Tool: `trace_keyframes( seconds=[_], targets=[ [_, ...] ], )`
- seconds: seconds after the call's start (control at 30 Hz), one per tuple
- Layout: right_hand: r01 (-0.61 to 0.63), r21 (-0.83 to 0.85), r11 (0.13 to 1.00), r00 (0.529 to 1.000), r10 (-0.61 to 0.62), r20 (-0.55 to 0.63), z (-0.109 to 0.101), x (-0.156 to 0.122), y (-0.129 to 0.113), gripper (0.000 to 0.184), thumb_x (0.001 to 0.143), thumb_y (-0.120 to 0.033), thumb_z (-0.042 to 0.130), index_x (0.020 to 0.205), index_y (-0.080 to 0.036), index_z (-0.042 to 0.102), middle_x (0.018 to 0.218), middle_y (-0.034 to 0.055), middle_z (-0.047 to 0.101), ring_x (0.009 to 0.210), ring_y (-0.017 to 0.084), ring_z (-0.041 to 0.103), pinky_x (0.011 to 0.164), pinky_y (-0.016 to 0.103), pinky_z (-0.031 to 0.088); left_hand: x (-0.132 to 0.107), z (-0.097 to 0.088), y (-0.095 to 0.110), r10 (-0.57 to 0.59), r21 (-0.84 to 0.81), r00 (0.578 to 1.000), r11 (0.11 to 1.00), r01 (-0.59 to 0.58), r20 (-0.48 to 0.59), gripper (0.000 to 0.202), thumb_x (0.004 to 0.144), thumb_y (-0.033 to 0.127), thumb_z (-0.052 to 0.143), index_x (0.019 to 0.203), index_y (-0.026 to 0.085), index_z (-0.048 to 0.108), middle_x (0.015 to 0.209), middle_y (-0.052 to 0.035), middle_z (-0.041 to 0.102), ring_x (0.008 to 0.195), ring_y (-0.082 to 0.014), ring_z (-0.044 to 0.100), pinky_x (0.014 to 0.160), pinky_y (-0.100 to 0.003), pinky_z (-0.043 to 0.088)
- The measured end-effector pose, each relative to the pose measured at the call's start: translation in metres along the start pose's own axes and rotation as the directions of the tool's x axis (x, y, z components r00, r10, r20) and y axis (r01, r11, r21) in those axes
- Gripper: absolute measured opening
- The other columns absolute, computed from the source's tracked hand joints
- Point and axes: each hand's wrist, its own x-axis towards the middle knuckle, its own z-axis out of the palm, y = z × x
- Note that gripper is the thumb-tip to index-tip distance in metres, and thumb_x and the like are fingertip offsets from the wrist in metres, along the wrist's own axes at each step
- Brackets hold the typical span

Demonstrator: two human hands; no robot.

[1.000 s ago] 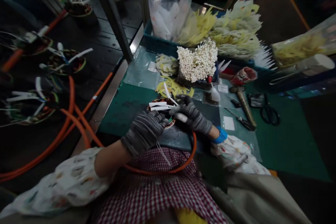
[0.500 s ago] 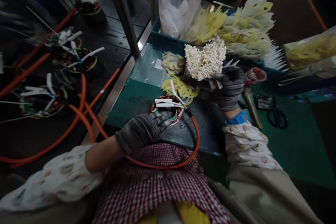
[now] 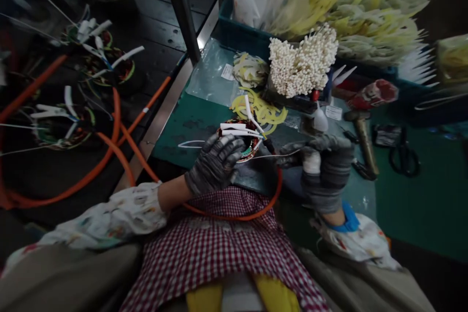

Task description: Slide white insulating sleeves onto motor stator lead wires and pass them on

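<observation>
The wound ring (image 3: 253,152) sits on the desk (image 3: 175,131), partly under the left hand (image 3: 217,160), its fingers bent (gripping or not, I cannot tell). The right hand (image 3: 323,165), fingers curled closed, holds a thin cord (image 3: 266,157) reaching the ring.

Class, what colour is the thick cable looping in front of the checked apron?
The cable is orange; the head view shows it best.

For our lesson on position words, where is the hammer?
In the head view, the hammer lies right of centre, between the right hand and the black scissors.
</observation>
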Motion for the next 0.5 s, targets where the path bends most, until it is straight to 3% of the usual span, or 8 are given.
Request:
trace_keyframes(
  seconds=[0.07,0.13,0.17,0.23,0.3,0.37,0.43,0.5],
  targets=[
    [-0.084,0.128,0.988,0.996,0.082,0.024,-0.001,-0.016,0.003,0.034,0.108,-0.054,0.074,0.088,-0.03,0.062,0.077,0.0004,0.072,0.068,0.021,0.073,0.065,0.036,0.066,0.002,0.012,-0.001,0.028,-0.032,0.998,0.999,-0.029,-0.047,0.035,0.108,0.041,0.064,0.137,0.023,0.073,0.135,-0.0101,0.084,0.137,-0.029,0.071,0.129,-0.053,0.051],
    [-0.281,0.257,0.925,0.943,0.217,0.252,-0.01,-0.03,0.003,0.045,0.106,-0.057,0.075,0.075,-0.028,0.062,0.061,-0.0007,0.065,0.063,0.022,0.073,0.064,0.036,0.065,0.005,0.022,-0.003,0.037,-0.052,0.997,0.998,-0.041,-0.075,0.022,0.109,0.038,0.064,0.122,0.023,0.074,0.118,-0.0068,0.086,0.121,-0.0253,0.078,0.122,-0.049,0.056],
    [-0.415,0.258,0.873,0.864,0.289,0.413,-0.015,-0.036,0.003,0.046,0.105,-0.057,0.074,0.071,-0.028,0.065,0.055,-0.0011,0.061,0.059,0.022,0.071,0.063,0.036,0.064,0.006,0.025,-0.005,0.022,-0.058,0.997,0.998,-0.026,-0.068,0.019,0.11,0.038,0.064,0.117,0.023,0.074,0.111,-0.0058,0.086,0.114,-0.0245,0.079,0.12,-0.049,0.058],
    [-0.61,0.132,0.782,0.644,0.392,0.656,-0.021,-0.042,0.002,0.036,0.099,-0.056,0.076,0.077,-0.027,0.078,0.055,0.0002,0.064,0.058,0.022,0.071,0.061,0.035,0.063,0.007,0.027,-0.006,-0.033,-0.06,0.999,0.998,0.032,-0.017,0.019,0.111,0.04,0.064,0.111,0.025,0.075,0.101,-0.0039,0.085,0.105,-0.0247,0.08,0.116,-0.05,0.06],
    [-0.667,-0.002,0.745,0.496,0.446,0.745,-0.019,-0.043,0.001,0.028,0.089,-0.053,0.082,0.095,-0.026,0.09,0.072,0.0035,0.078,0.067,0.023,0.075,0.063,0.034,0.063,0.008,0.026,-0.006,-0.08,-0.06,0.996,0.995,0.082,0.03,0.016,0.11,0.038,0.065,0.107,0.025,0.074,0.097,-0.0025,0.084,0.101,-0.0244,0.079,0.115,-0.051,0.061],
    [-0.706,0.019,0.708,0.482,0.461,0.745,-0.014,-0.041,0.002,0.031,0.084,-0.053,0.085,0.099,-0.026,0.092,0.073,0.003,0.08,0.064,0.022,0.073,0.064,0.034,0.064,0.008,0.023,-0.005,-0.098,-0.055,0.994,0.993,0.101,0.056,0.013,0.11,0.034,0.065,0.108,0.026,0.074,0.1,-0.0021,0.084,0.102,-0.0239,0.079,0.118,-0.051,0.059],
    [-0.768,0.133,0.626,0.502,0.461,0.732,-0.01,-0.039,0.003,0.033,0.087,-0.058,0.082,0.091,-0.026,0.089,0.054,-0.0016,0.065,0.049,0.019,0.061,0.062,0.037,0.065,0.008,0.02,-0.004,-0.103,-0.059,0.991,0.992,0.108,0.082,0.016,0.11,0.038,0.065,0.109,0.026,0.075,0.105,-0.0033,0.084,0.107,-0.0247,0.079,0.121,-0.052,0.057],
    [-0.736,0.275,0.619,0.612,0.435,0.66,-0.013,-0.04,0.006,0.035,0.092,-0.061,0.08,0.082,-0.028,0.084,0.045,-0.004,0.053,0.042,0.019,0.056,0.065,0.043,0.069,0.009,0.017,-0.004,-0.11,-0.069,0.987,0.991,0.118,0.114,0.023,0.11,0.045,0.062,0.11,0.026,0.076,0.109,-0.0048,0.084,0.112,-0.0262,0.078,0.123,-0.054,0.055]
  ],
)
